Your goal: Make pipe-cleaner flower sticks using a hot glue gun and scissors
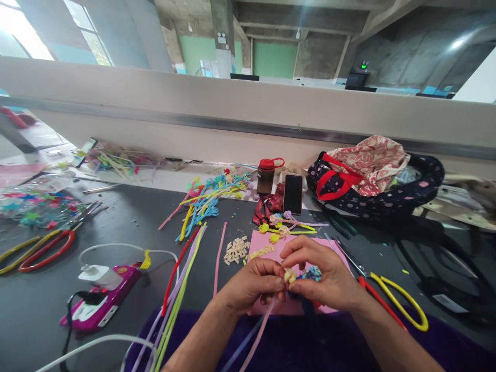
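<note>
Over a pink sheet (259, 241), both my hands meet at a small pale-yellow flower (289, 276). My left hand (256, 284) pinches beneath it, closed on a pinkish-lilac fuzzy stem (260, 330) that hangs down toward my lap. The fingers of my right hand (327, 268) curve round the flower's other side, thumb and fingertip at its petals. Just behind that hand lies a blue speckled clump (313, 272), partly covered. Pale-yellow bits (262, 252) lie on the sheet, beside a heap of cream bits (236, 250). Finished-looking yellow and pink flowers (279, 227) rest at the sheet's far edge.
Red-and-yellow-handled scissors (382, 289) lie right, another pair (50, 248) left. A magenta power strip (104, 299) with cables stands left, near loose fuzzy stems (182, 289). Behind are a bundle of colourful stems (209, 199), a bottle (266, 178), a phone (293, 194) and a dotted bag (418, 181).
</note>
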`<state>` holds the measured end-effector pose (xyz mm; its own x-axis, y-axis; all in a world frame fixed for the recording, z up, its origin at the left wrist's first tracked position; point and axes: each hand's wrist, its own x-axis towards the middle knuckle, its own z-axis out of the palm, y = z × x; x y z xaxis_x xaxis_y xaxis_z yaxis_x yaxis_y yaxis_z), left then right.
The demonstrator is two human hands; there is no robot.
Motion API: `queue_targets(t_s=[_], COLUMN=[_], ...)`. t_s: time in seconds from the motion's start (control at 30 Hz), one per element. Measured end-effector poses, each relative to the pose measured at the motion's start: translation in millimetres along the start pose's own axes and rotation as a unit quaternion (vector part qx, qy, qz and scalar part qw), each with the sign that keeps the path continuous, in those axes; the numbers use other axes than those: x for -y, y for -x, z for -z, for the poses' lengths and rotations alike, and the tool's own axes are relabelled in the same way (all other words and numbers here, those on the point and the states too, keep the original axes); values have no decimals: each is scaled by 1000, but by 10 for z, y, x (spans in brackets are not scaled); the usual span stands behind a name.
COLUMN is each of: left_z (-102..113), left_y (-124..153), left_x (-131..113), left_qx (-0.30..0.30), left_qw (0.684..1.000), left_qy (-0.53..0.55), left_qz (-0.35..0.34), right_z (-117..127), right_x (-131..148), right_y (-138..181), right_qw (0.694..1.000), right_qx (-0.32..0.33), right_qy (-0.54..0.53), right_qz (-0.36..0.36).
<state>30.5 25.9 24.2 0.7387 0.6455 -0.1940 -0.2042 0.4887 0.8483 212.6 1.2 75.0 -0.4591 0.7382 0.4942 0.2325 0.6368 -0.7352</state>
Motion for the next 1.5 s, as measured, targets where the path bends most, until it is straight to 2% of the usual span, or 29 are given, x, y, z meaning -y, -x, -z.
queue_targets(t_s=[0.7, 0.93, 1.07, 1.3, 1.5], left_z=[10, -10, -15, -20, 16], left_y=[-4, 20, 25, 12, -5], left_x=[1, -79, -66, -25, 0], left_qx=[-1, -114, -93, -44, -25], left_qw=[1000, 992, 995, 999, 999], left_qy=[4, -4, 13, -12, -32], left_qz=[0, -60, -41, -18, -12], right_z=[8, 138, 150, 59, 67], right_x=[16, -90, -123, -25, -29], right_y=[1, 27, 13, -6, -8], right_qw=[1000, 996, 997, 1000, 1000], right_qx=[2, -65, -46, 15, 15], right_qy=[2, -40, -47, -9, -21], right_qz=[-3, -56, -50, -26, -3])
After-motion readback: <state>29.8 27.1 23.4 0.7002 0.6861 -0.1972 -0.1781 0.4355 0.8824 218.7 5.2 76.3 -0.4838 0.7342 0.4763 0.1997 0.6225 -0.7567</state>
